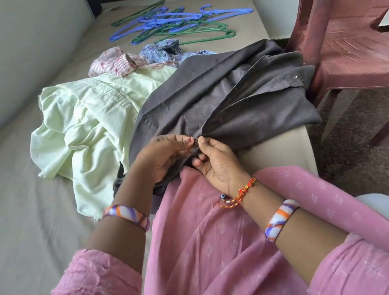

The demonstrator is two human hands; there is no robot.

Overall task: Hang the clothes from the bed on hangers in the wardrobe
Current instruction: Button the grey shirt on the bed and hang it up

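A dark grey shirt [226, 96] lies spread on the bed [24, 225], its near edge drawn onto my lap. My left hand [163, 157] and my right hand [216, 161] both pinch the shirt's buttoned front edge, fingertips almost touching. A pale green garment [85, 125] lies crumpled to the left of it. Behind are a pink striped garment [115, 62] and a blue patterned one [164, 52]. Several blue and green plastic hangers [175, 24] lie in a loose pile at the far end of the bed. The wardrobe is out of view.
A maroon plastic chair [355, 41] stands close against the bed's right side. A pale wall [11, 58] runs along the left. The dark speckled floor [361, 149] shows on the right. My pink tunic covers my lap.
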